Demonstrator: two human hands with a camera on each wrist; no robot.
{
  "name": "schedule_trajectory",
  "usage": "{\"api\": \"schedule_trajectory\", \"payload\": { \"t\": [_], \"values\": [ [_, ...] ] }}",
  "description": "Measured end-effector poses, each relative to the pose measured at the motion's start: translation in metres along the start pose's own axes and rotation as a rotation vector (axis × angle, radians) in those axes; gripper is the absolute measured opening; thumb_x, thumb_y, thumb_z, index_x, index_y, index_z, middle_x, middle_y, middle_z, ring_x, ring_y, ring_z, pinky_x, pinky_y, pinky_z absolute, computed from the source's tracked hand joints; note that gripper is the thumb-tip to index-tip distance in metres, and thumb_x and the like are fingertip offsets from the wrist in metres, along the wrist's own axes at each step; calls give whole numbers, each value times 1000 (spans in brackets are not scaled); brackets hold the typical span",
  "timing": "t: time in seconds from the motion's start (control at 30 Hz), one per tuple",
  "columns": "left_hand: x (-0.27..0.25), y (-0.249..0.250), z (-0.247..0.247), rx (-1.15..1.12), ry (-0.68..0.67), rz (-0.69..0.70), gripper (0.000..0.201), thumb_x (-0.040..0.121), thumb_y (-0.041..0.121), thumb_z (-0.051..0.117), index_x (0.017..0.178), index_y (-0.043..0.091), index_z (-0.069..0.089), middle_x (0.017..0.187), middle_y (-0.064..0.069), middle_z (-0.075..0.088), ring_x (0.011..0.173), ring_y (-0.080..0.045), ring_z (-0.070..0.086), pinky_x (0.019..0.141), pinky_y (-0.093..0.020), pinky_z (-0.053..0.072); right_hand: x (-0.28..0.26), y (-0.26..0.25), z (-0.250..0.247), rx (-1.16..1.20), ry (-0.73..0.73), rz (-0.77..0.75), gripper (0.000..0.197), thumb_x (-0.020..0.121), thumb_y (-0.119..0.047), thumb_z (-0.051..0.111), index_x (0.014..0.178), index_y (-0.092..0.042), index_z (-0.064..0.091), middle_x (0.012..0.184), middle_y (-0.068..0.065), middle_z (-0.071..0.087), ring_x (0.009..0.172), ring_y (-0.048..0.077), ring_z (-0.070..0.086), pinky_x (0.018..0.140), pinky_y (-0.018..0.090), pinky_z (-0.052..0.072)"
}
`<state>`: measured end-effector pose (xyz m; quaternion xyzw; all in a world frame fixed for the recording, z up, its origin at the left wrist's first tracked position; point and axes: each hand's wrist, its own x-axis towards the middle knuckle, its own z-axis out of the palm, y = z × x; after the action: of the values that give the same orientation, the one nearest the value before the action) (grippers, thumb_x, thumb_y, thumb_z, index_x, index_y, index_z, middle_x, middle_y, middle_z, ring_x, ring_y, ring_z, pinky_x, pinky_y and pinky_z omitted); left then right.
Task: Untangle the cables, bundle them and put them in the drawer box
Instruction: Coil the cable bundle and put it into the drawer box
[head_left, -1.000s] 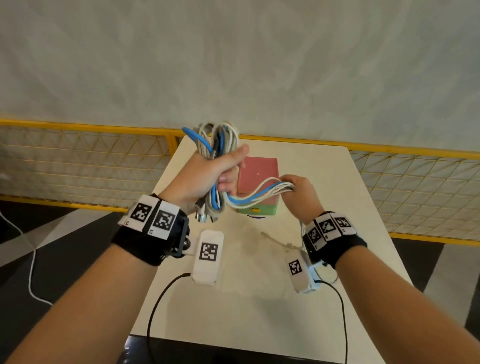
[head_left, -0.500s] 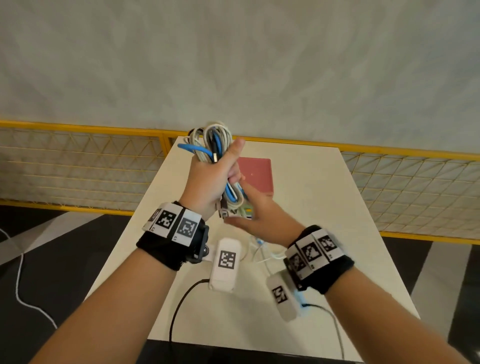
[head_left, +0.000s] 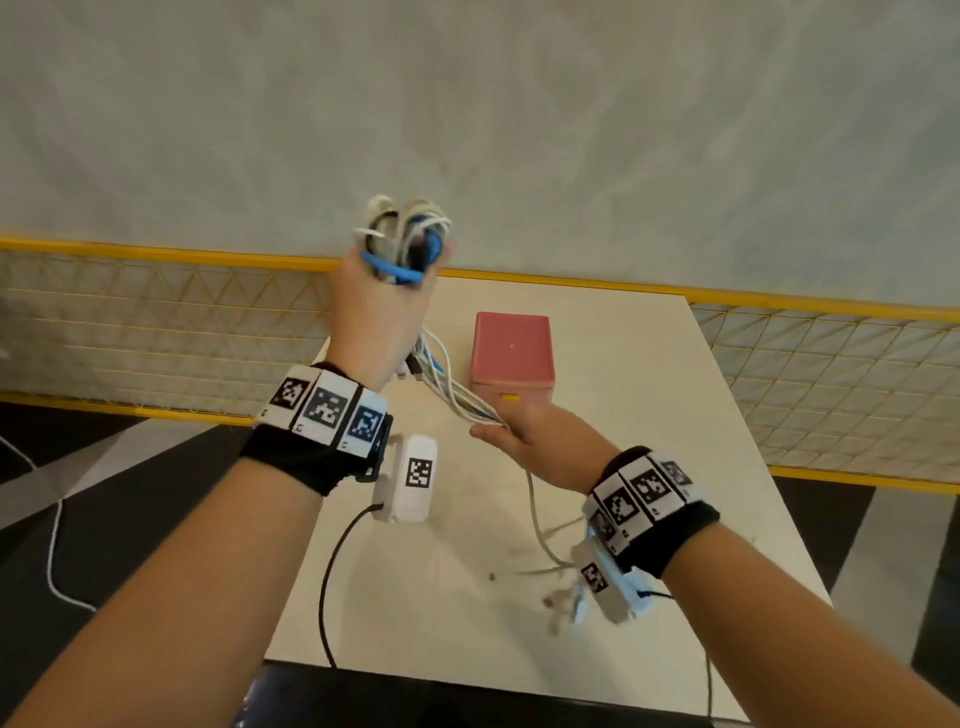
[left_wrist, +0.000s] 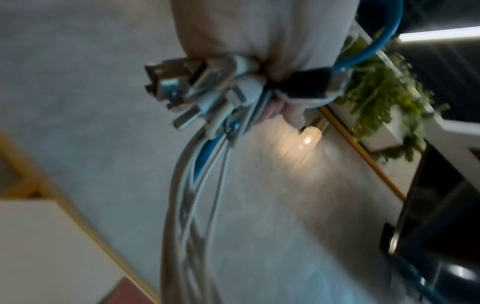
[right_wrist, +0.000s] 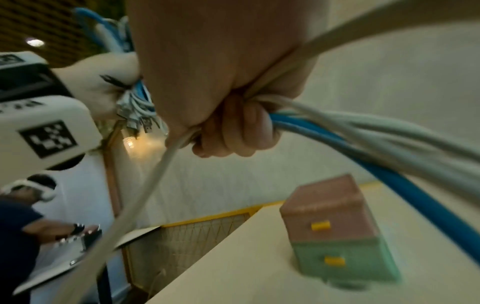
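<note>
Gripping looped cables (head_left: 410, 244) | left hand (head_left: 371, 317) fingers curled | right hand (head_left: 524, 441) fingers clench strands | boxy pink-green drawer box (head_left: 511, 356)

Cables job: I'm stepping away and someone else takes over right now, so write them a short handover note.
Left hand: raised above the table, gripping the coiled cables, plugs sticking out below the fist.
Right hand: lower, gripping the cables' loose strands, which run taut up to the left hand; one white tail hangs to the table.
Drawer box: on the table beyond the right hand, both drawers closed.
Done: most of the cables gathered into one coil.
Left: wind in the remaining strands, secure the bundle, open a drawer, put it in.
</note>
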<state>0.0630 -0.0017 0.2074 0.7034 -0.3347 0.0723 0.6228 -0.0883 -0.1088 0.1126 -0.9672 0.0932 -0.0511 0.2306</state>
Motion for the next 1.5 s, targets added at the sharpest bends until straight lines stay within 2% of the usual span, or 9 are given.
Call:
{"api": "schedule_trajectory", "payload": {
  "t": [0.1, 0.23, 0.4, 0.67, 0.93, 1.07, 1.23, 1.37, 1.5],
  "values": [
    [-4, -4, 0, 141, -288, -14, 32, 83, 21, 76, 110, 7, 65, 100, -3, 71, 96, -16, 67, 82, -18, 51, -5, -1, -23, -303, 6, -114, 46, 96, -51, 30, 116, -20, 57, 100, 1, 65, 87, 21, 60, 68, 31, 42],
    [-24, -8, -3, 251, -631, -87, 24, 77, 41, 78, 90, 25, 66, 78, 16, 66, 72, 5, 60, 62, -2, 42, -15, 1, -52, -207, 52, -76, 37, 96, -47, 37, 111, -21, 58, 81, -12, 58, 71, 14, 53, 62, 28, 36],
    [-45, -12, 7, 162, -917, -220, 35, 63, 39, 88, 87, 20, 73, 77, 3, 73, 71, -3, 64, 67, -18, 49, -16, -5, -63, -13, 111, -63, 26, 94, -37, 52, 109, -21, 65, 71, -20, 53, 61, 3, 47, 58, 19, 33],
    [-57, -24, 18, 68, -850, -247, 24, 83, 23, 73, 104, 12, 68, 87, -7, 68, 81, -12, 62, 78, -30, 49, -19, -1, -62, 575, 197, 47, 28, 79, -21, 74, 104, -14, 63, 82, 1, 70, 65, 7, 62, 66, 25, 54],
    [-70, -26, 19, -231, -664, -479, 26, 96, 17, 59, 75, 1, 57, 62, 1, 68, 72, -16, 71, 72, -28, 52, -34, 15, -42, 636, 173, 131, 13, 99, -16, 46, 92, -22, 55, 72, 0, 54, 60, 10, 59, 70, 36, 58],
    [-70, -25, 29, -265, -567, -512, 33, 92, 29, 65, 73, 6, 51, 45, 2, 43, 46, -21, 49, 69, -43, 52, -26, 3, -38, 685, 289, 263, 20, 100, -22, 41, 83, -28, 49, 69, 0, 46, 51, 11, 40, 50, 31, 41],
    [-73, -21, 37, -160, -523, -468, 40, 83, 44, 71, 69, 10, 57, 48, -5, 49, 49, -27, 54, 56, -34, 48, -7, -18, -32, 793, 469, 318, 27, 102, -31, 33, 81, -31, 50, 71, -11, 48, 57, 0, 41, 56, 20, 31],
    [-76, -24, 40, -119, -513, -390, 62, 69, 62, 74, 83, 2, 65, 64, -15, 59, 59, -30, 60, 57, -41, 53, -2, -34, -25, 1033, 491, 323, 38, 104, -28, 26, 105, -21, 62, 92, 5, 67, 81, 14, 64, 71, 28, 52],
    [-77, -30, 40, -106, -502, -378, 38, 74, 46, 78, 83, 11, 68, 63, 2, 62, 59, -12, 59, 59, -29, 50, -1, -34, -29, 1353, 324, 326, 36, 101, -21, 34, 121, -7, 61, 115, 15, 67, 100, 21, 66, 79, 31, 54]
  ]
}}
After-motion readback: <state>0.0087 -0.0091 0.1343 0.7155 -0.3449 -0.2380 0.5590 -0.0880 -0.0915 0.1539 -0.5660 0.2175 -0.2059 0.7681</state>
